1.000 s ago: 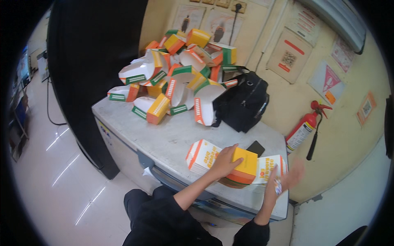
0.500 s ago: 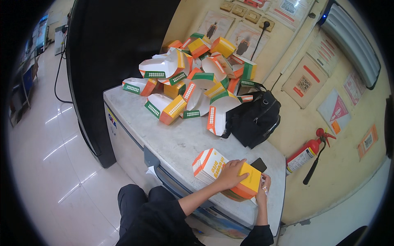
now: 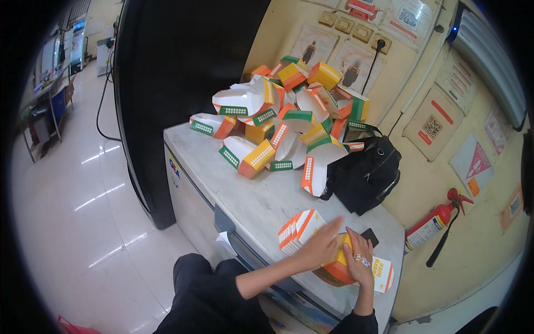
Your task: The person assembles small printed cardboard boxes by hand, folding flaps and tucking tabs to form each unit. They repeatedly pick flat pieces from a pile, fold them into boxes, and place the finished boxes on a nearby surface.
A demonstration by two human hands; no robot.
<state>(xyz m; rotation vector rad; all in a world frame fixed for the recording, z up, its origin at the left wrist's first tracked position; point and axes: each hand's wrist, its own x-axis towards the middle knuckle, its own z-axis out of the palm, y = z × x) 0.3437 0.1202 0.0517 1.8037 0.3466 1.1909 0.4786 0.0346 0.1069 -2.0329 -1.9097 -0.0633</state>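
Observation:
A yellow and orange food carton (image 3: 335,271) stands low over the near right part of the white chest top. My right hand (image 3: 359,261), with a patterned band or ring on it, curls over the carton's right side and grips it. Against its left side is my left hand (image 3: 322,247), fingers stretched out and a little blurred; the palm side is hidden. Just beyond my left hand lies a stack of flat folded cartons (image 3: 297,229), white and orange. Another flat carton piece (image 3: 382,274) lies beside my right wrist.
A heap of opened cartons (image 3: 258,158) covers the far part of the chest top (image 3: 206,161). Next to it slumps a black bag (image 3: 364,178). A dark phone-like object (image 3: 370,237) lies beyond my right hand. A red fire extinguisher (image 3: 436,220) hangs on the wall.
My left hand has lifted from the carton's top, its fingers now extended. My right hand has moved from the far side onto the carton. The view has shifted, so everything sits lower and further right.

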